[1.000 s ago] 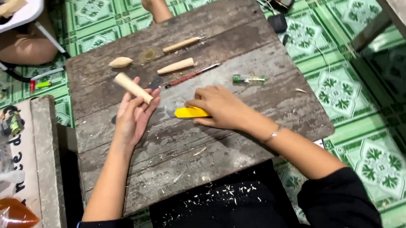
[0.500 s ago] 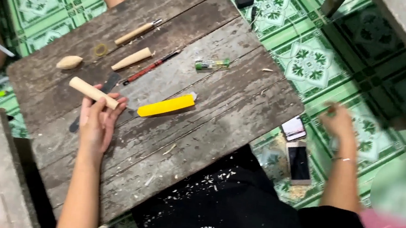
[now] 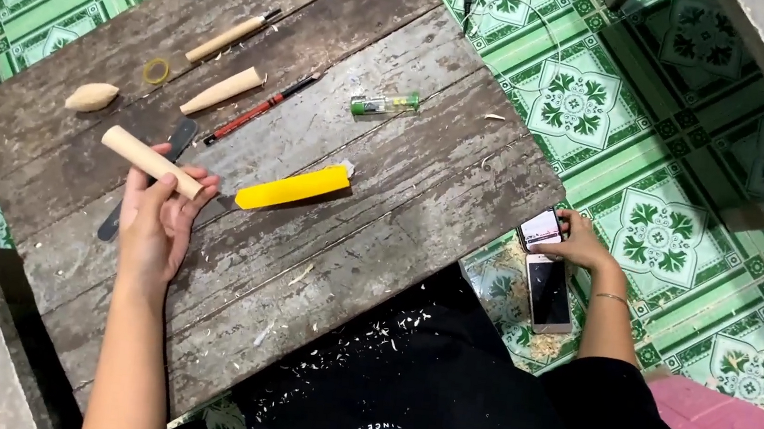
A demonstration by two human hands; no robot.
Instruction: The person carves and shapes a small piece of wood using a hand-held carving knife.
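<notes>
My left hand [image 3: 157, 219] is closed around a pale wooden dowel [image 3: 151, 162], held just above the weathered plank table [image 3: 421, 200]. A yellow utility knife [image 3: 293, 187] lies on the boards just beside that hand. My right hand [image 3: 577, 246] is off the table, down at the green tiled floor [image 3: 667, 207], fingers gripping a small phone [image 3: 541, 228]. A second phone [image 3: 548, 293] lies on the floor beside it, among wood shavings.
</notes>
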